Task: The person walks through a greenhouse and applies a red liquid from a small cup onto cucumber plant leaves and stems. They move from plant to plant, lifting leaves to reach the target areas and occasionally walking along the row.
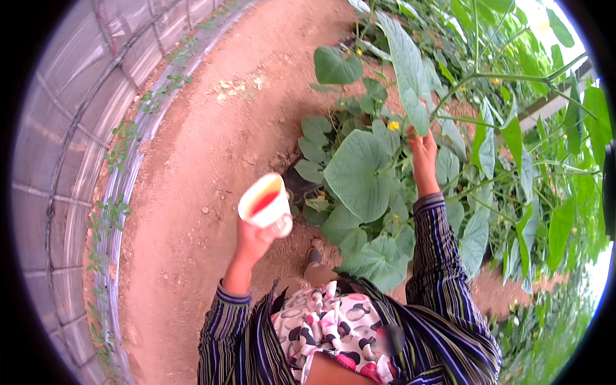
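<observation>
My left hand [257, 243] grips a white cup [276, 210] from below, its mouth tilted toward me. Red liquid [264, 201] shows inside it. My right hand [423, 151] reaches into a vine plant with broad leaves, probably cucumber. Its fingertips are partly hidden at the edge of a long hanging leaf [409, 72]. A small red spot appears by those fingers, too unclear to name. Just left of that hand is a yellow flower [393, 125]. A large heart-shaped leaf [358, 175] spreads between my two hands.
A bare soil path [178, 231] runs along my left. Beyond it are a strip of plastic sheeting [113, 231] with small weeds and a greenhouse film wall [62, 144] on a frame. Thick vine stems [510, 77] cross at the upper right. My shoe [314, 256] is beside the plants.
</observation>
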{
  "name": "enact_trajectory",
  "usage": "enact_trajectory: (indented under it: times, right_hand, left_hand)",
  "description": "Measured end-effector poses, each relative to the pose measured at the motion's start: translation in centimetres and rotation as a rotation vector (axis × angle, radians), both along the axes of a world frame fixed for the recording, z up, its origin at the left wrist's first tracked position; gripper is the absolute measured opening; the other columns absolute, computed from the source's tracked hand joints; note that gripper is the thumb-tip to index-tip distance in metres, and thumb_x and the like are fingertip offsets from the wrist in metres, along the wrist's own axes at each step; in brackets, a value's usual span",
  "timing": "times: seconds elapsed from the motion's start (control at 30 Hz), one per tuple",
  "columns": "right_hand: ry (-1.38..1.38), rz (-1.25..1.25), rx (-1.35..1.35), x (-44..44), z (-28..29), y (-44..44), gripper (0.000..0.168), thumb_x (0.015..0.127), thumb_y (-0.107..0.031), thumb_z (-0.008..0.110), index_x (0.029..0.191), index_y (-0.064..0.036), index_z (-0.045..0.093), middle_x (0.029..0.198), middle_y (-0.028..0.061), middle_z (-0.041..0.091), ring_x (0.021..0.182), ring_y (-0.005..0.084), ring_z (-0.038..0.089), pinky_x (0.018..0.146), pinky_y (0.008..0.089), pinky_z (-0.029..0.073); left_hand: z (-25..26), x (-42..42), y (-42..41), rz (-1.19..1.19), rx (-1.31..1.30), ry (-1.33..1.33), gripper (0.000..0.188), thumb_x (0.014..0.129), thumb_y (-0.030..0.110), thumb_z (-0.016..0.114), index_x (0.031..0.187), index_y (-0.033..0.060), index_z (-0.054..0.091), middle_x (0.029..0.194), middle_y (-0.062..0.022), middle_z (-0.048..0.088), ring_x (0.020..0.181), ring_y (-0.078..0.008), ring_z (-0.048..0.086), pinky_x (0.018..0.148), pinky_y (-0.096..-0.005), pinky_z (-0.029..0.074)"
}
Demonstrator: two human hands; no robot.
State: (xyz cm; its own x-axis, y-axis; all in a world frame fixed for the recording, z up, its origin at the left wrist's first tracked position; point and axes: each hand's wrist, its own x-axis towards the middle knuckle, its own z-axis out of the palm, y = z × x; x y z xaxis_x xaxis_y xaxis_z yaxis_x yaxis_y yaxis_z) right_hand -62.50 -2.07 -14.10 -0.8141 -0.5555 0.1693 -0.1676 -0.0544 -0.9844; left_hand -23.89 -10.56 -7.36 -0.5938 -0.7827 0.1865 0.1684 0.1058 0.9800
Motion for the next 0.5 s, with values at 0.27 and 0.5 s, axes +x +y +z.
enact_trajectory:
  times: [0.27, 0.5]
  right_hand:
    - [0.131, 0.036, -0.099, 2.9, -1.9, -7.7, 0.028, 0.096, -0.014, 0.044, 0.119, 0.002, 0.050, 0.105, 0.0032, 0.058, 0.092, 0.0110, 0.054, 0.084, 0.0261, 0.043]
    - [0.042, 0.020, -0.012, 13.5, -3.2, -12.6, 0.028, 0.095, -0.017, 0.053, 0.115, 0.001, 0.057, 0.109, 0.0027, 0.058, 0.096, 0.0099, 0.054, 0.087, 0.0249, 0.043]
  left_hand:
    - [-7.0, -10.4, -17.7, 0.011, -0.086, -0.190, 0.037, 0.074, 0.016, 0.076, 0.103, -0.0023, 0.061, 0.093, -0.0081, 0.066, 0.086, -0.0149, 0.063, 0.077, -0.0295, 0.050]
    - [-10.7, -10.1, -27.8, -0.253, -0.157, -0.226, 0.046, 0.074, 0.023, 0.076, 0.108, -0.0010, 0.058, 0.096, -0.0095, 0.066, 0.087, -0.0160, 0.062, 0.078, -0.0309, 0.049]
